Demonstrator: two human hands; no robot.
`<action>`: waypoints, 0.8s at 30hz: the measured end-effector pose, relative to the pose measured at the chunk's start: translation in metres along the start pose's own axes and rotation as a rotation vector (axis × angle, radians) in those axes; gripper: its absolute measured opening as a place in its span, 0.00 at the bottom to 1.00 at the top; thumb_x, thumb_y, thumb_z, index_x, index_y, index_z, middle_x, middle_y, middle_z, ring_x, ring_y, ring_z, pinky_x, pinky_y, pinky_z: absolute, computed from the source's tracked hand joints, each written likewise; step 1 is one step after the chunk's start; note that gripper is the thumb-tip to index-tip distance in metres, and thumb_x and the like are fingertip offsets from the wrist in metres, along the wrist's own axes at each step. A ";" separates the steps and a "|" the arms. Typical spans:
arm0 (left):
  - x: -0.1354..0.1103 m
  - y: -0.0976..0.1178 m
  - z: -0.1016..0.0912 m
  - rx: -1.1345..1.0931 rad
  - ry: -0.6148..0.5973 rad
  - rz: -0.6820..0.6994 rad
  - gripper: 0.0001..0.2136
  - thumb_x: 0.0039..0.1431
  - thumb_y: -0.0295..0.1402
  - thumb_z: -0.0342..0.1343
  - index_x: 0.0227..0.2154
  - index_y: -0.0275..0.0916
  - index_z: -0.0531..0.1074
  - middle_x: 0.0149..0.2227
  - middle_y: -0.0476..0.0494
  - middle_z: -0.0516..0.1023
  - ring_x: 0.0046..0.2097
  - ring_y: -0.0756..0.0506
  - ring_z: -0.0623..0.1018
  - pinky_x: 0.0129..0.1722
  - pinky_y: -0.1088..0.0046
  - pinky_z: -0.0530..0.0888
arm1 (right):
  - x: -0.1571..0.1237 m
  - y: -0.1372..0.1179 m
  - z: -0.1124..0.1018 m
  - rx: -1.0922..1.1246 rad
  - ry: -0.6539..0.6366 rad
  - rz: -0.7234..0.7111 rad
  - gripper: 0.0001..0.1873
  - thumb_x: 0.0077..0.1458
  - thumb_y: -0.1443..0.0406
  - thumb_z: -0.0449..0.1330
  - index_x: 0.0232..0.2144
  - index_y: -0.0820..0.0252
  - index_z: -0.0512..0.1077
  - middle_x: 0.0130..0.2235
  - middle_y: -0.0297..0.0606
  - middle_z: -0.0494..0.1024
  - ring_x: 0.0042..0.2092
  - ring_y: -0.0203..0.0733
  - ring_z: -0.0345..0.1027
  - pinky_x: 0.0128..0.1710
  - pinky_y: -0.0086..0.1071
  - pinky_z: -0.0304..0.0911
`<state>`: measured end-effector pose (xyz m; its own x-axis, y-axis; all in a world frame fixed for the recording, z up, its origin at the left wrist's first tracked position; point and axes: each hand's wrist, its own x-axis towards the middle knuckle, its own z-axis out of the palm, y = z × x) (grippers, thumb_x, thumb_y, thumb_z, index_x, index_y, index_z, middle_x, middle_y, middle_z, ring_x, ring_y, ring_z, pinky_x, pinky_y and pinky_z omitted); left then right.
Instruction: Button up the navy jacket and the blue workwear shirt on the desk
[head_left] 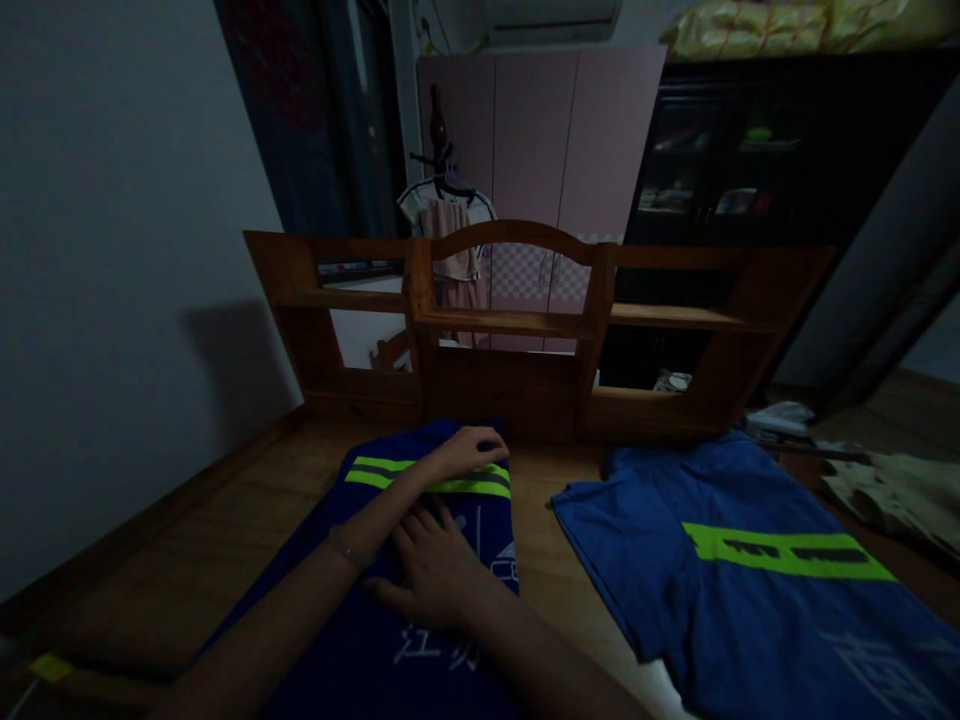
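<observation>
A folded blue shirt (390, 640) with a yellow-green stripe and white lettering lies on the wooden surface in front of me. My left hand (469, 450) reaches across to the shirt's far edge, fingers curled on the cloth by the stripe. My right hand (431, 565) lies flat on the middle of the shirt, fingers spread. A second blue shirt (750, 590) with a yellow-green band lies spread out to the right, untouched.
A wooden shelf unit (517, 330) stands along the far edge of the surface. Pale cloth (892, 495) lies at the far right. A grey wall is on the left; pink wardrobe doors (555, 140) and a dark cabinet (750, 150) stand behind.
</observation>
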<state>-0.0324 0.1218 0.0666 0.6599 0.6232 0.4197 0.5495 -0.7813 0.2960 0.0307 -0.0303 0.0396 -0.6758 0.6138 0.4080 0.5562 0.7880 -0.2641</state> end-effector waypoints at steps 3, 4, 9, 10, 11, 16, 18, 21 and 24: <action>0.010 0.004 0.005 0.029 -0.119 0.023 0.14 0.57 0.40 0.54 0.44 0.41 0.72 0.46 0.44 0.72 0.49 0.46 0.71 0.50 0.74 0.65 | -0.001 0.000 -0.001 -0.006 -0.007 -0.011 0.36 0.60 0.48 0.45 0.63 0.61 0.46 0.64 0.45 0.51 0.65 0.49 0.38 0.62 0.52 0.36; 0.014 0.002 0.006 0.073 -0.115 -0.015 0.15 0.55 0.40 0.55 0.45 0.41 0.72 0.47 0.42 0.72 0.50 0.45 0.70 0.50 0.72 0.64 | -0.001 0.000 -0.001 -0.011 -0.010 -0.009 0.36 0.60 0.48 0.45 0.63 0.61 0.45 0.64 0.45 0.51 0.65 0.49 0.38 0.62 0.52 0.36; 0.031 -0.016 0.007 0.173 -0.282 -0.161 0.07 0.51 0.34 0.58 0.33 0.38 0.76 0.33 0.42 0.77 0.35 0.45 0.75 0.36 0.73 0.69 | -0.002 0.001 -0.002 -0.020 -0.008 -0.001 0.36 0.60 0.49 0.46 0.63 0.61 0.43 0.64 0.45 0.49 0.65 0.50 0.37 0.62 0.53 0.37; 0.032 -0.018 0.008 0.181 -0.301 -0.169 0.05 0.51 0.32 0.58 0.29 0.38 0.76 0.30 0.43 0.76 0.32 0.46 0.75 0.34 0.74 0.68 | -0.002 0.001 -0.001 -0.017 -0.006 -0.005 0.36 0.60 0.49 0.45 0.63 0.61 0.43 0.64 0.45 0.49 0.65 0.50 0.36 0.62 0.53 0.37; 0.033 -0.018 0.009 0.190 -0.307 -0.172 0.03 0.50 0.30 0.57 0.27 0.37 0.76 0.27 0.43 0.76 0.30 0.46 0.75 0.32 0.74 0.68 | -0.002 0.002 0.000 -0.014 -0.004 -0.007 0.36 0.60 0.49 0.45 0.63 0.61 0.44 0.65 0.45 0.49 0.65 0.50 0.36 0.62 0.53 0.37; 0.037 -0.008 0.012 0.269 -0.209 -0.157 0.07 0.54 0.27 0.51 0.33 0.38 0.73 0.35 0.41 0.75 0.37 0.44 0.74 0.37 0.72 0.68 | -0.003 0.004 0.004 -0.001 0.012 -0.018 0.36 0.60 0.48 0.44 0.63 0.61 0.45 0.65 0.45 0.48 0.65 0.50 0.36 0.62 0.52 0.36; 0.040 -0.002 0.012 0.308 -0.128 -0.157 0.09 0.57 0.27 0.47 0.38 0.37 0.70 0.40 0.38 0.73 0.43 0.43 0.72 0.43 0.69 0.66 | -0.004 0.004 0.003 -0.003 0.025 -0.029 0.36 0.60 0.49 0.44 0.63 0.62 0.44 0.65 0.45 0.48 0.65 0.49 0.36 0.62 0.51 0.35; 0.044 0.002 0.012 0.354 -0.036 -0.163 0.11 0.58 0.25 0.45 0.42 0.36 0.68 0.45 0.36 0.70 0.48 0.41 0.69 0.49 0.66 0.63 | -0.004 0.002 0.002 -0.015 0.035 -0.040 0.35 0.60 0.50 0.45 0.63 0.62 0.44 0.65 0.45 0.48 0.65 0.49 0.36 0.63 0.51 0.35; 0.046 -0.003 0.007 0.379 0.050 -0.212 0.12 0.59 0.24 0.44 0.44 0.36 0.66 0.47 0.36 0.68 0.49 0.42 0.68 0.49 0.66 0.63 | -0.004 0.000 0.001 -0.023 0.030 -0.039 0.35 0.60 0.50 0.46 0.63 0.61 0.45 0.65 0.45 0.48 0.65 0.51 0.37 0.62 0.52 0.36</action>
<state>-0.0002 0.1527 0.0789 0.4919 0.7583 0.4278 0.8254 -0.5625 0.0479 0.0329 -0.0323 0.0374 -0.6827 0.5806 0.4436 0.5409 0.8098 -0.2273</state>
